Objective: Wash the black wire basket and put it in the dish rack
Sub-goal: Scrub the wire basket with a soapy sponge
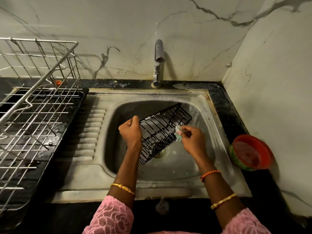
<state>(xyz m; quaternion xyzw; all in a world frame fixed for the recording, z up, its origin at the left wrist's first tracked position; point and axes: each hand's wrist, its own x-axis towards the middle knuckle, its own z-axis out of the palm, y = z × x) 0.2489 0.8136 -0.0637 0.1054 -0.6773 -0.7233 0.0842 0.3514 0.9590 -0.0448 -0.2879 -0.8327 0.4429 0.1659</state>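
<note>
The black wire basket [162, 130] is held tilted over the steel sink [199, 166], with white foam on some of its wires. My left hand [130, 130] grips the basket's left edge with curled fingers. My right hand [192, 138] pinches a small green scrub pad [178, 135] against the basket's right side. The metal dish rack [33, 105] stands on a black tray on the counter to the left.
A chrome tap [158, 63] rises behind the sink, with no water running. A red and green bowl [250, 152] sits on the counter at the sink's right edge. Marble walls close in the back and the right side.
</note>
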